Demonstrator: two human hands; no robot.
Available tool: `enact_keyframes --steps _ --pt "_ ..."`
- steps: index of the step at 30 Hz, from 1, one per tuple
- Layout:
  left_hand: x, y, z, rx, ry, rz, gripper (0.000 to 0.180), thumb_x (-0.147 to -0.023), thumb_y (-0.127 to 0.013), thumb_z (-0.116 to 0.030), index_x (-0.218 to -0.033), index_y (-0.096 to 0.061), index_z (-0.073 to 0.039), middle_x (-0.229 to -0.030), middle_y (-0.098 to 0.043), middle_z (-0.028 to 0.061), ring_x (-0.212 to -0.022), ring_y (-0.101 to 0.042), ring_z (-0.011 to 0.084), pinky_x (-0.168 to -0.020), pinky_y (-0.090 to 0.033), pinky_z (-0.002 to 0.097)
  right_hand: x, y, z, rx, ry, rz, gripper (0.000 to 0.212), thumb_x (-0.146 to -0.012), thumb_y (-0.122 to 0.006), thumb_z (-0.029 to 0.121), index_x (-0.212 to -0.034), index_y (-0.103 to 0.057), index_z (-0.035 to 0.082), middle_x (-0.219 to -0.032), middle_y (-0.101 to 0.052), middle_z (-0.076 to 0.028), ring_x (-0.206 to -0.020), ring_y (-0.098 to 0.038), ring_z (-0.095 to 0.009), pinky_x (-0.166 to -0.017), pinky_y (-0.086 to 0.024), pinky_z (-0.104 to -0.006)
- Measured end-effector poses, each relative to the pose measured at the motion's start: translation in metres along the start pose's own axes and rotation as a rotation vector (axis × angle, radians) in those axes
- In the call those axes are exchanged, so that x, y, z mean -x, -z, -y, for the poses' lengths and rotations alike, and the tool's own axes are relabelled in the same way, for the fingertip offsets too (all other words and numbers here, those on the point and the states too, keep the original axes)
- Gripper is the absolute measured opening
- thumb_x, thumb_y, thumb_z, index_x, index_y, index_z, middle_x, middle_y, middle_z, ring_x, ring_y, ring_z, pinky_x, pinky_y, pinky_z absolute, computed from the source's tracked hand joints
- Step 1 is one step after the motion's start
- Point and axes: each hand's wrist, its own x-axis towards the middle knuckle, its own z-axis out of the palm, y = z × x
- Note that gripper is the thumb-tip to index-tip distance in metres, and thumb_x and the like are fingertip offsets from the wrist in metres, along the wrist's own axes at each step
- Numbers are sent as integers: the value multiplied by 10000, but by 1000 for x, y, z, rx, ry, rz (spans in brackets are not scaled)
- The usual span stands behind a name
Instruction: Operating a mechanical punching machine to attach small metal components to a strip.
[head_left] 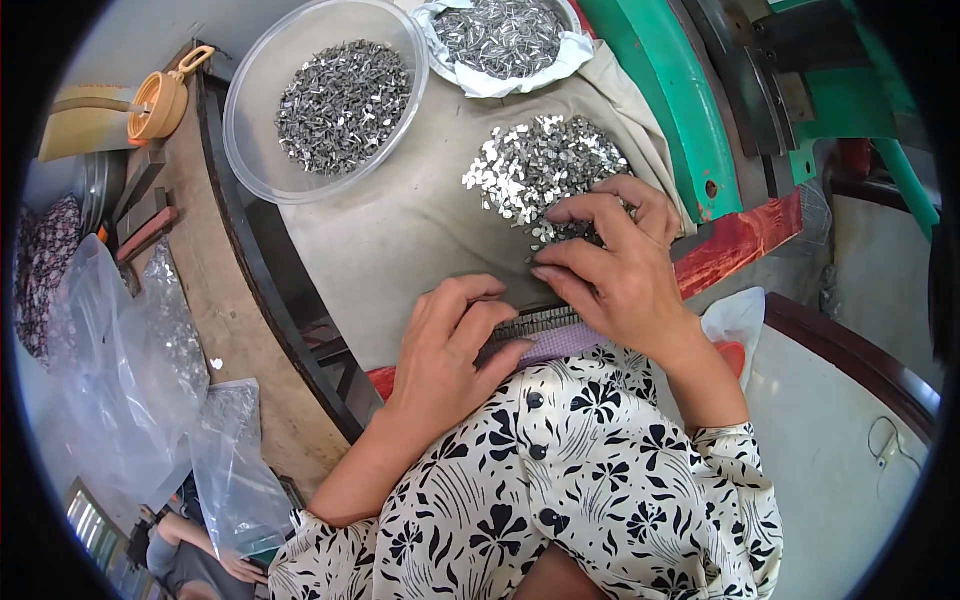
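A heap of small flat silvery metal pieces (pixel 520 170) lies on the grey-beige cloth (pixel 400 260). My right hand (pixel 625 270) is at the heap's near edge, thumb and index tips close together. Whatever small piece they pinch is too tiny to make out. The other right fingers curl over the heap. In front of my body, a row of thin metal parts (pixel 540 321) stands along a strip beside purple checked fabric (pixel 560 342). My left hand (pixel 445 345) hovers at the row's left end, fingers bent, a gap between thumb and index.
Beyond the heap stand a clear tub (pixel 238 130) of dark metal bits and a lined bowl (pixel 575 52) of shiny pins. Green machine parts (pixel 670 100) border the right side. At left, plastic bags (pixel 120 370) lie near a wooden bench (pixel 225 310). Another person's arm (pixel 200 535) shows lower left.
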Motion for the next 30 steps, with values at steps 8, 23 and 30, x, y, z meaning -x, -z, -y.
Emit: enact_keyframes --steps 8,23,30 --pt "-1 1 0 -46 -25 47 337 -693 -840 -109 -959 -640 -59 -1127 -587 114 -1035 -576 306 -859 -474 389 -2 -14 12 35 -1 -55 145 -675 -797 155 -797 -718 166 -1120 -637 36 -1152 -481 -288 -947 -276 -434" --pt "-4 -6 -2 -199 -111 56 342 -700 -817 -167 -997 -671 -84 -1121 -611 75 -1007 -564 276 -834 -408 385 31 8 12 -18 -27 45 146 -692 -802 220 -829 -752 206 -1145 -636 45 -1144 -455 -287 -952 -284 -440" --pt "1 -3 0 -166 -71 76 295 -755 -770 -183 -1007 -671 -67 -1158 -583 86 -1034 -556 288 -864 -436 403 -1 3 -8 58 14 -35 188 -680 -802 177 -859 -753 205 -1143 -634 24 -1159 -466 -300 -972 -300 -429"
